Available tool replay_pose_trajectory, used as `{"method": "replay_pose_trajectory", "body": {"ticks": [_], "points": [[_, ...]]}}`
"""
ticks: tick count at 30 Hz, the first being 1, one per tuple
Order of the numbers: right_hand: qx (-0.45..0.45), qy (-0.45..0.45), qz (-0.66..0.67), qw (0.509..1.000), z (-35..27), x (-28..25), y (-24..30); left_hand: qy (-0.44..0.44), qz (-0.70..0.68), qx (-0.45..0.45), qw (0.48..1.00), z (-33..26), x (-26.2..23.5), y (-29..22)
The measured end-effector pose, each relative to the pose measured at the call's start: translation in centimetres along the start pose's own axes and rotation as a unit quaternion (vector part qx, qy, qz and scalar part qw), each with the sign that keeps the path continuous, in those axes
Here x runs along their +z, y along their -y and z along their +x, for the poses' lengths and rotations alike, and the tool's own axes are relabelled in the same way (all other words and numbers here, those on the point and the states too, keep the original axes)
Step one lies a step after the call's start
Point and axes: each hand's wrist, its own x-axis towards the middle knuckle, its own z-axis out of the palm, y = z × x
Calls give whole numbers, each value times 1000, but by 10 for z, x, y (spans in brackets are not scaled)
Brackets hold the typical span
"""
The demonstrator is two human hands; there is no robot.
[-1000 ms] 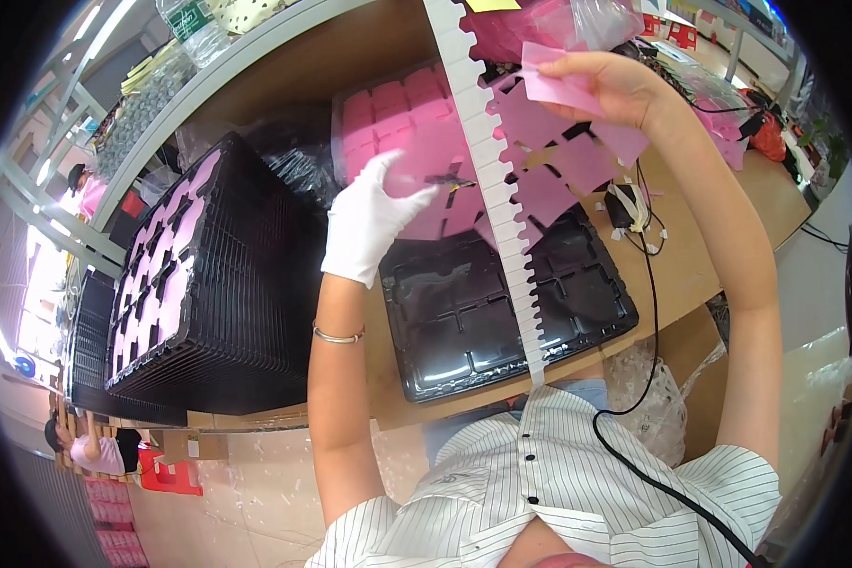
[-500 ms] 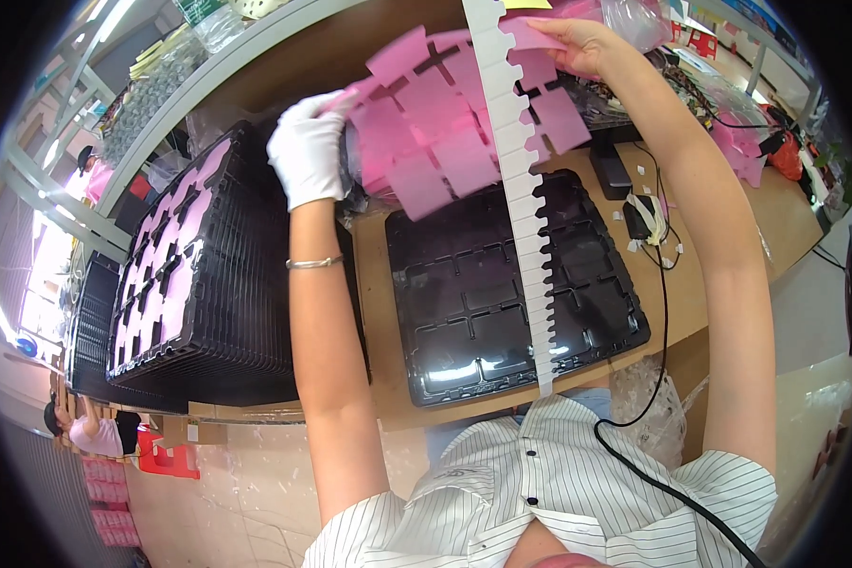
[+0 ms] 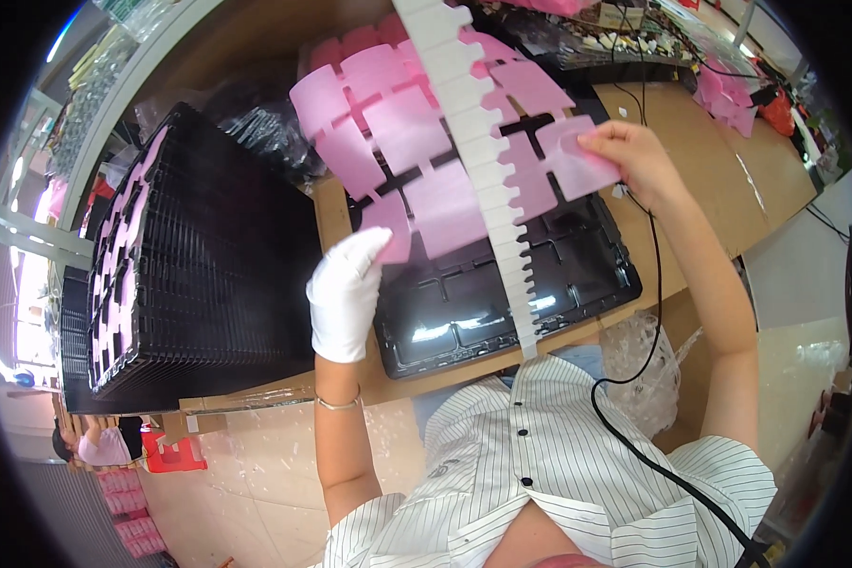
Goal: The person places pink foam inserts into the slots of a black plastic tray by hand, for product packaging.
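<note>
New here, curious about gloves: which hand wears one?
The left hand, gloved in white, pinching the pink slotted sheet; the right hand, pinching it too, is bare.

Location type: workshop, production or packing area. Indicators: tall stack of black trays [image 3: 232,275], left of frame; tabletop [image 3: 696,142], right; second person [image 3: 106,447] and pink bundles [image 3: 123,494], lower left.
</note>
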Motion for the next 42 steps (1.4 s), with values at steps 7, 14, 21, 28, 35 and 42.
{"method": "replay_pose_trajectory", "body": {"ticks": [7, 14, 21, 28, 35, 42], "points": [[29, -36, 73, 996, -57, 3, -47, 60, -37, -102, 992, -50, 7, -26], [-55, -49, -90, 993, -99, 13, -75, 104, 186, 12, 977, -65, -9, -42], [-11, -63, -173, 983, -105, 12, -81, 131, 237, 76, 959, -77, -19, -45], [-66, -64, -218, 972, -111, 18, -72, 141, 244, 60, 958, -78, -21, -42], [-65, -56, -210, 974, -115, 15, -71, 192, 200, 19, 961, -75, -31, -44], [-267, -147, -385, 871, -98, 3, -45, 164, -56, -220, 960, -57, -44, -36]]}}
